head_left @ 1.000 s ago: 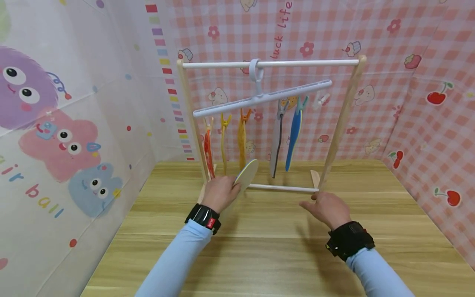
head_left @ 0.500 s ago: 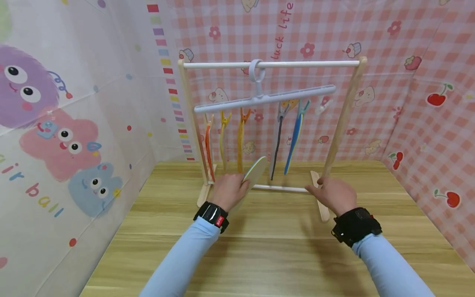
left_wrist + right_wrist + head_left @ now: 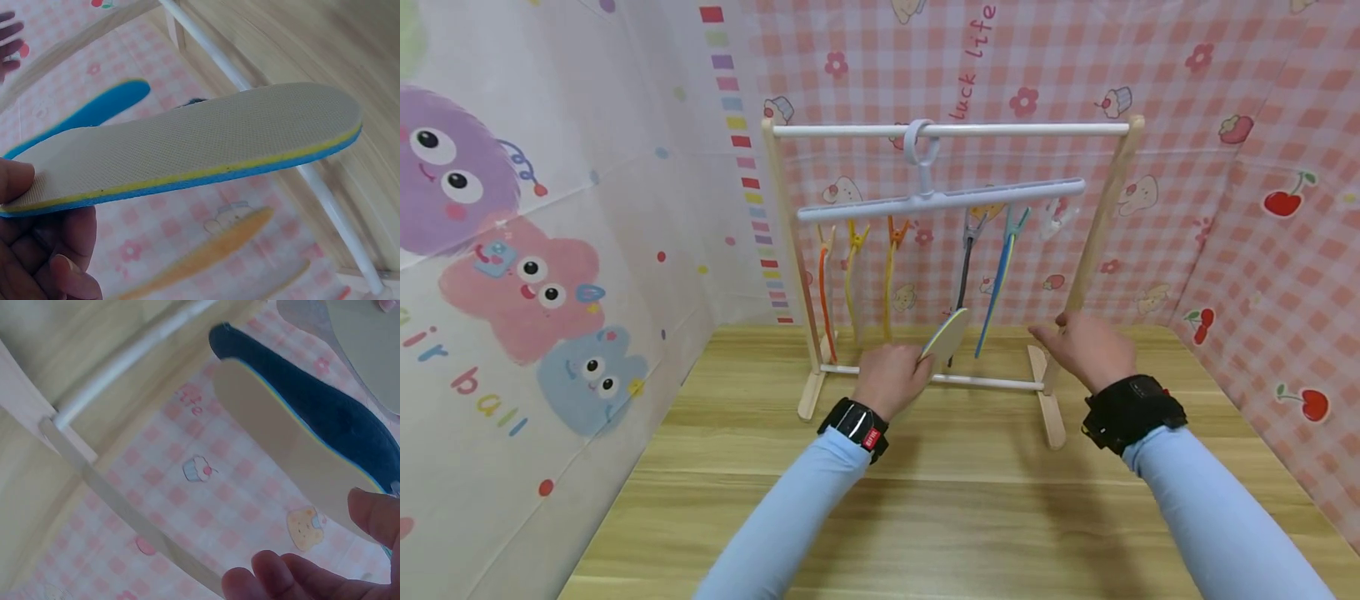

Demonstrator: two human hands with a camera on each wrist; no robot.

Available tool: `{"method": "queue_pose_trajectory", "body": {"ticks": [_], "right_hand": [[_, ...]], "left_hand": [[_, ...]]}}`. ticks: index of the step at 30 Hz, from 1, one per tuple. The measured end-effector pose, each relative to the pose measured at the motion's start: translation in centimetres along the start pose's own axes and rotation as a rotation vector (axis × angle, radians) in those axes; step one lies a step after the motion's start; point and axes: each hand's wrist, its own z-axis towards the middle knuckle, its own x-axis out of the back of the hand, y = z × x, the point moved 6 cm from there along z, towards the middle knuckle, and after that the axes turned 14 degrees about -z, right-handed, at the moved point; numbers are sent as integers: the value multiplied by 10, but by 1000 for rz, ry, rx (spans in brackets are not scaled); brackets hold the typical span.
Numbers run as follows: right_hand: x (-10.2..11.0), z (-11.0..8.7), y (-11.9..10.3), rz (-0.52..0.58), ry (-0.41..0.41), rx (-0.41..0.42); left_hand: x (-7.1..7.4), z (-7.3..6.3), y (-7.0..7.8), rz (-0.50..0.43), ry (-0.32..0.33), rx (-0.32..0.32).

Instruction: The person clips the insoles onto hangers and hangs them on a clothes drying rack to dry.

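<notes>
My left hand (image 3: pixel 891 379) pinches an insole (image 3: pixel 200 134) by one end, thumb on the beige top, fingers beneath; its edge is yellow over blue. My right hand (image 3: pixel 1090 350) is raised beside the rack's right post, thumb and fingers apart, holding nothing. A lilac hanger (image 3: pixel 940 200) hangs tilted, right end higher, with insoles clipped along it. The blue insole (image 3: pixel 996 292) hangs from a teal clip (image 3: pixel 1017 222), nearest my right hand; a dark insole (image 3: pixel 312 406) overlaps it in the right wrist view. A clear clip (image 3: pixel 1060 218) at the right end appears to hold nothing.
The wooden rack (image 3: pixel 1093 225) has a white top rod (image 3: pixel 850 131) and a low white bar (image 3: pixel 988 382). Orange (image 3: pixel 823 292) and yellow insoles (image 3: pixel 852 292) hang on the left side. Patterned cloth (image 3: pixel 1195 167) stands behind the wooden table (image 3: pixel 962 517).
My left hand has carried the insole rightward, now overlapping the dark one. My right hand has risen and shifted right. The hanger has swung closer to level, its right end lower.
</notes>
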Motion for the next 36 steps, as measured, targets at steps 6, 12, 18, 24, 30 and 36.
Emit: {"method": "queue_pose_trajectory", "body": {"ticks": [6,12,18,24,30,36], "right_hand": [[34,12,-1,-17,160,-28],[58,30,-1,34,183,-75],[71,43,0,81,163,-122],[84,51,-2,103,215,-170],[94,60,-6,44,238,-195],[97,72,-7,35,247,-221]], "left_hand": [[-6,6,13,-15,15,8],[-12,14,27,38,67,-26],[-21,23,39,41,88,-28],[-29,30,49,68,96,-35],[-35,36,57,94,109,-59],[-43,41,64,112,75,-51]]}}
